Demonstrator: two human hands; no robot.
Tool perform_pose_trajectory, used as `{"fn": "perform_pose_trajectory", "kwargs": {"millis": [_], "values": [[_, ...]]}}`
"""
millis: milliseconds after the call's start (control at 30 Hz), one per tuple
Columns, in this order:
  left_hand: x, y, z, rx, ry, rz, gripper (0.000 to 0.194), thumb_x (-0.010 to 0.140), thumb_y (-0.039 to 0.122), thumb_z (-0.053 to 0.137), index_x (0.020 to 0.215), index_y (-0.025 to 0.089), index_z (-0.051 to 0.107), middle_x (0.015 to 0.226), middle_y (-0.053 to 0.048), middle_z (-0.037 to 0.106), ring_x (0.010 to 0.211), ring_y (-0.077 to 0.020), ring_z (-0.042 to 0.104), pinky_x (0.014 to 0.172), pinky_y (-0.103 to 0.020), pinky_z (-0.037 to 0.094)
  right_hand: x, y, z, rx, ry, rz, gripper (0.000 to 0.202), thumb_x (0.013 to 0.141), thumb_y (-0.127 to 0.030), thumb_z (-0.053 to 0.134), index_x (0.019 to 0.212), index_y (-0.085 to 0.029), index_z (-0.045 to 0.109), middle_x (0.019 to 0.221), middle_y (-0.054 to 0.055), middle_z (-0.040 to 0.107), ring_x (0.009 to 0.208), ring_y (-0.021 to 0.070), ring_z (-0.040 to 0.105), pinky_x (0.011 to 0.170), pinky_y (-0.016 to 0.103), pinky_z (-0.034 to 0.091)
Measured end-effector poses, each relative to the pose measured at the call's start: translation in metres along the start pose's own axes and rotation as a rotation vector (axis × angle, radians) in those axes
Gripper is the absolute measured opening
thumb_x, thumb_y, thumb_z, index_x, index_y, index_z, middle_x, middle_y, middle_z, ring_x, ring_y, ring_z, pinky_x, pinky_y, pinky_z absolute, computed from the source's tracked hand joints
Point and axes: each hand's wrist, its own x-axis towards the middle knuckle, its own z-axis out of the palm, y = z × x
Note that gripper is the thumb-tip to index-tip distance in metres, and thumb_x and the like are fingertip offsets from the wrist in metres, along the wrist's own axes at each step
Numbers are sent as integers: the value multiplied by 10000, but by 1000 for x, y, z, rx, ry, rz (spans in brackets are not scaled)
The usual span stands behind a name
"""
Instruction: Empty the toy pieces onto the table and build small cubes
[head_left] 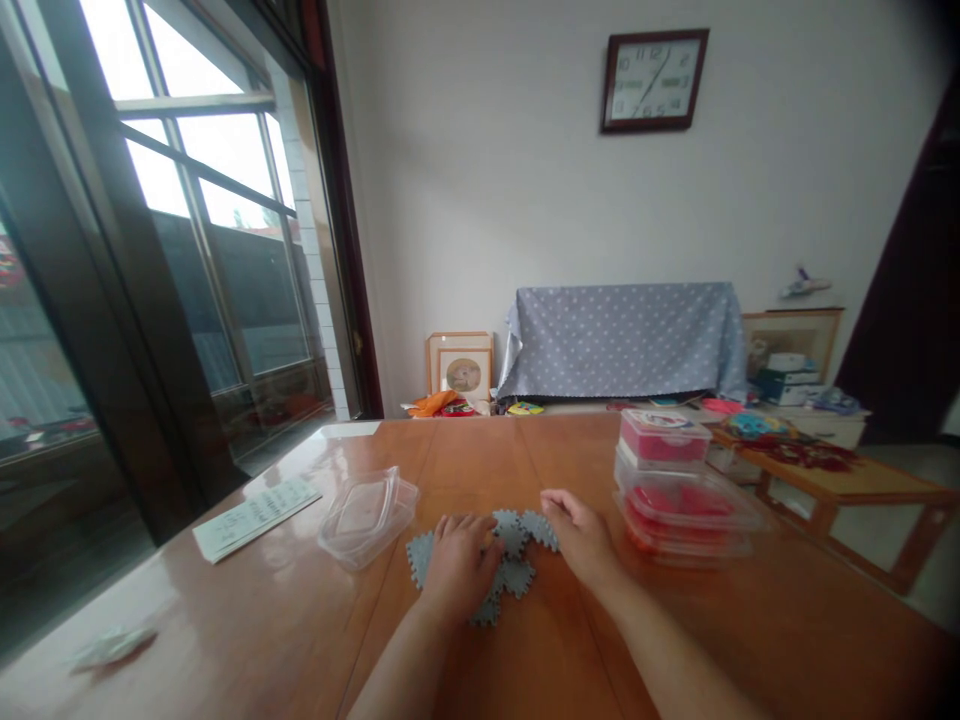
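Several flat grey toothed pieces point(516, 576), gear-like in outline, lie edge to edge on the wooden table point(540, 660) in front of me. My left hand point(463, 560) rests palm down across the left part of the group and hides some of it, its fingers stretched forward and lightly bent. At the group's right end, my right hand point(579, 535) has its fingers curled in, closed at the edge of a grey toothed piece point(541, 530). The fingertips' contact with that piece is partly hidden.
A clear plastic container point(369, 515) and a sheet with writing point(257, 517) lie left. Stacked boxes, a pink one point(664, 440) above red-filled containers point(682, 515), stand right. A crumpled white wrapper point(112, 648) lies near left. A low wooden stand point(855, 480) is beyond.
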Motion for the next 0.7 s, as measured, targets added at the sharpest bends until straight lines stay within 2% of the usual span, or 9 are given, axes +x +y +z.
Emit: {"fn": "perform_pose_trajectory", "kwargs": {"millis": [100,167,233,333,400,533,700], "values": [[0,3,-1,-17,-22,19,312,950,418,505,1153,275,693,1158,-67,703,1116,-271,580,1050,-428,365,1,-10,-8,168,114,106,366,754,-514,721,964,-215,723,968,65,772,956,249,696,847,339,519],[-2,4,0,-14,-60,28,384,913,494,556,1213,283,671,1188,-72,695,1148,-286,568,1078,-451,344,1,-15,-15,280,188,193,390,770,-538,705,965,-200,684,914,74,769,890,237,718,770,334,550],[-5,4,4,4,-112,25,607,812,610,651,1333,302,605,1298,-83,652,1260,-327,511,1149,-519,255,0,-17,-21,377,252,274,396,783,-551,693,936,-189,645,829,72,756,782,220,727,676,324,566],[-9,0,11,42,-215,10,1015,610,761,738,1481,320,463,1505,-98,501,1433,-393,336,1199,-618,58,-4,-20,-32,478,338,358,378,778,-544,708,848,-189,596,684,29,705,623,177,691,575,288,553],[-11,-3,15,71,-262,-7,1125,569,809,723,1526,315,399,1579,-100,407,1485,-398,251,1204,-625,7,-8,-22,-39,552,405,408,368,763,-524,735,814,-194,579,618,-4,665,551,150,653,530,259,531],[-11,-5,17,112,-258,-35,1092,657,835,628,1557,280,355,1627,-104,318,1520,-365,193,1226,-576,21,-16,-27,-55,682,507,460,355,733,-477,786,779,-192,579,555,-38,615,478,115,591,467,215,474],[-4,0,22,126,-215,-30,988,739,797,581,1552,278,368,1631,-99,311,1520,-359,199,1230,-560,68,-27,-22,-63,711,504,450,376,731,-488,786,728,-195,549,492,-79,524,414,78,493,415,183,393]]}}
